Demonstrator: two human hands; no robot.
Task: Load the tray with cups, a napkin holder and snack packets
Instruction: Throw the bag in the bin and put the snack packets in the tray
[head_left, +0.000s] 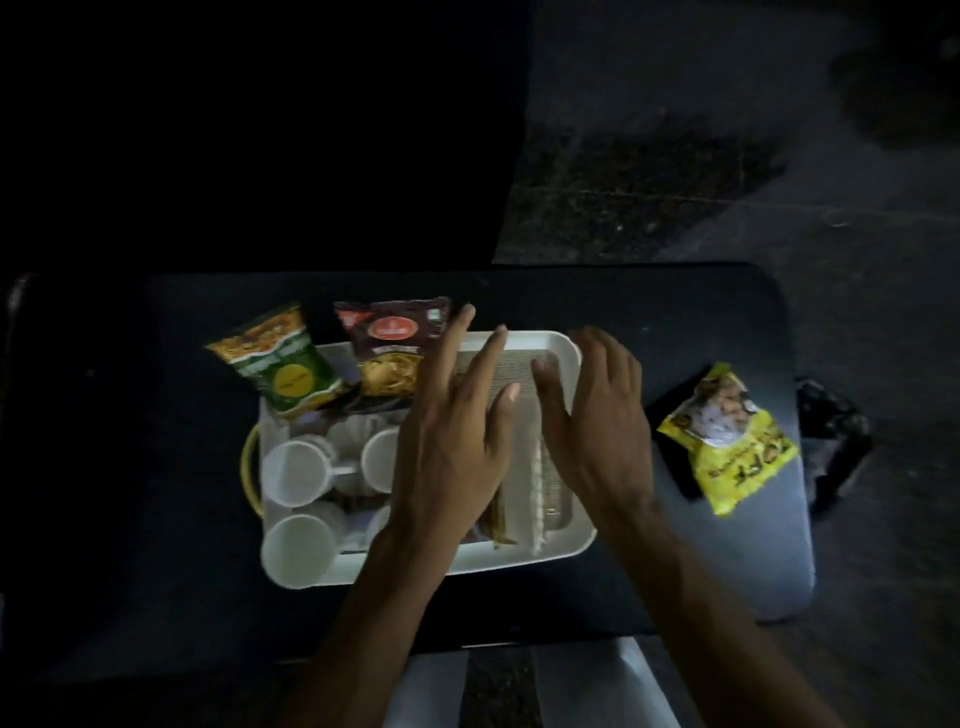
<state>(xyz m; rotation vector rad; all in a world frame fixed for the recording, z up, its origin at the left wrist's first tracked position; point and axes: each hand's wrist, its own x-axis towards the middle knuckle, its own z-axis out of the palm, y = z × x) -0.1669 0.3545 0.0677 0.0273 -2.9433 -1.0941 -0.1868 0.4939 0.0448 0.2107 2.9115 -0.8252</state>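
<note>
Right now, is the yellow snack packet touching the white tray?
Apart. The head view shows the yellow snack packet lying on the dark table right of the white tray, with the right hand over the gap between them.

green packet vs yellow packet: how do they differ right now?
Place: the green packet lies across the far left corner of the tray, partly over its rim. The yellow packet lies on the table to the right, apart from the tray.
Look: the green packet is green with a yellow circle. The yellow packet is yellow with a pale picture panel.
Shared: both are snack packets of similar size, and both lie untouched.
</note>
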